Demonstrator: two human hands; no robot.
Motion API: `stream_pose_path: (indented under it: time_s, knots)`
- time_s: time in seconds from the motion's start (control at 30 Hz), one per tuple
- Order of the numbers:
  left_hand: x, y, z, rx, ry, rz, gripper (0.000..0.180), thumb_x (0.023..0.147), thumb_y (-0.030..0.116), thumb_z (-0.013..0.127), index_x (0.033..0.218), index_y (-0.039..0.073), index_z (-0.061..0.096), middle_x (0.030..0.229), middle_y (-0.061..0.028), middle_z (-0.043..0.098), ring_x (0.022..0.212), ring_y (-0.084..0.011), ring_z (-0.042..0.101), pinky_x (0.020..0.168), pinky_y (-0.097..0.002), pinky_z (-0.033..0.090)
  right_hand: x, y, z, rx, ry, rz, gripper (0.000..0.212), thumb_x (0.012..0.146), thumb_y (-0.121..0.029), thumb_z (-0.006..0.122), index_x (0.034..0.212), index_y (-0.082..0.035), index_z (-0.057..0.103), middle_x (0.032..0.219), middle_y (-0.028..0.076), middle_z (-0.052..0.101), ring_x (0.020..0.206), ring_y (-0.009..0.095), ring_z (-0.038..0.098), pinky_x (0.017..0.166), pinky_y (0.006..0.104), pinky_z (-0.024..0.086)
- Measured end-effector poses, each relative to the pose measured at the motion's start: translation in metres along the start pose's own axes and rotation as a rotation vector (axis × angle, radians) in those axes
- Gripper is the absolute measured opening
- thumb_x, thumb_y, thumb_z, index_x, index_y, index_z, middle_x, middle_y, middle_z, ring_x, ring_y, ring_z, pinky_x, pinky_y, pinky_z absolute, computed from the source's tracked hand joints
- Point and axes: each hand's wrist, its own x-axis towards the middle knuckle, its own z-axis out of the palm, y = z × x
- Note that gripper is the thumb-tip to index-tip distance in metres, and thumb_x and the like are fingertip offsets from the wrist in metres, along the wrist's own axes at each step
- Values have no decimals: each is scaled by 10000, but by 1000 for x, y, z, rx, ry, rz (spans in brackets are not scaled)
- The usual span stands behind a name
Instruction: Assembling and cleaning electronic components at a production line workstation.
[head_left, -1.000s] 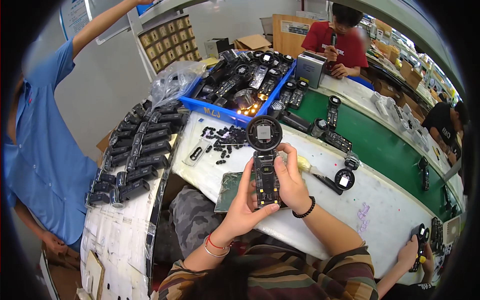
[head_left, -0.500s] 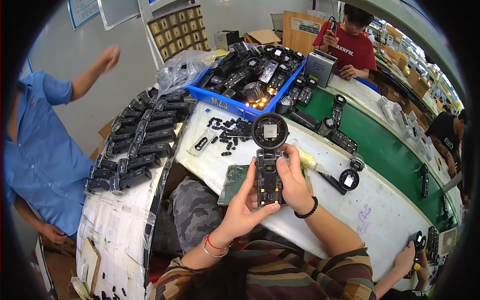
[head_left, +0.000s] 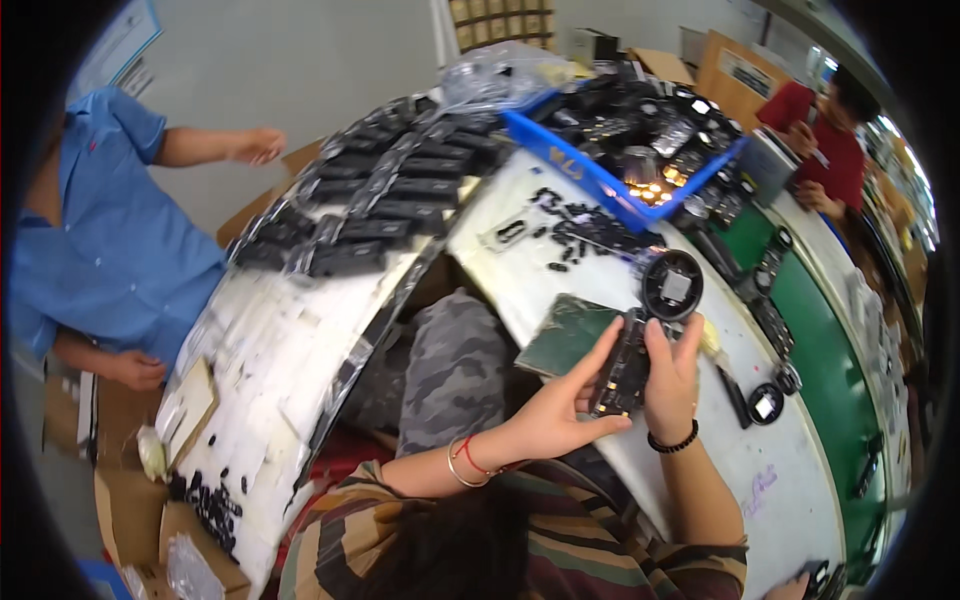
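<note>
A black handheld fan body (head_left: 624, 372), with a round ring-shaped head bearing a pale square, is held tilted above the white table. My left hand (head_left: 560, 415) grips its handle from the left, thumb near the lower end. My right hand (head_left: 672, 385) closes on the handle's right side, just below the round head. Under and left of the fan lies a dark green mat (head_left: 565, 335). Beyond the mat, small black parts (head_left: 575, 225) are scattered near a clear oblong piece (head_left: 510, 233).
A blue bin (head_left: 585, 180) full of black units stands at the back, beside a clear plastic bag (head_left: 505, 75). Rows of black units (head_left: 385, 190) cover the left table. People in blue (head_left: 130, 250) and red (head_left: 835, 150) are nearby. A green belt (head_left: 825, 350) runs along the right.
The view has turned left, so the tables and bin appear farther right. Both hands still hold the fan, now more tilted. The blue-shirted person's raised hand is lower.
</note>
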Motion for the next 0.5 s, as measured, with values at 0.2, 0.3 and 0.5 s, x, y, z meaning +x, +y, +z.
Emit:
stream_pose_path:
  time_s: [0.2,0.3,0.5]
  knots:
    - [-49,-2,-32,-355,237,-37,767,954,34,531,1538,100,40,1259,-213,566,909,-172,641,727,-261,524,5,15,-6,-155,-262,153,264,1050,-243,344,1105,-17,468,911,109,634,791,143,616,729,259,507]
    - [-81,7,-54,-339,528,55,658,989,92,463,1536,105,97,1258,-222,555,923,-215,651,764,-275,523,4,14,-11,-166,-362,113,343,1059,-274,311,1082,7,505,922,128,659,789,145,620,737,270,510]
    - [-126,15,-95,258,1351,293,623,966,82,520,1516,85,226,1231,-84,547,985,-145,597,744,-262,494,5,15,-14,-231,-453,109,418,1059,-295,313,1004,27,572,880,109,660,792,133,618,740,257,504]
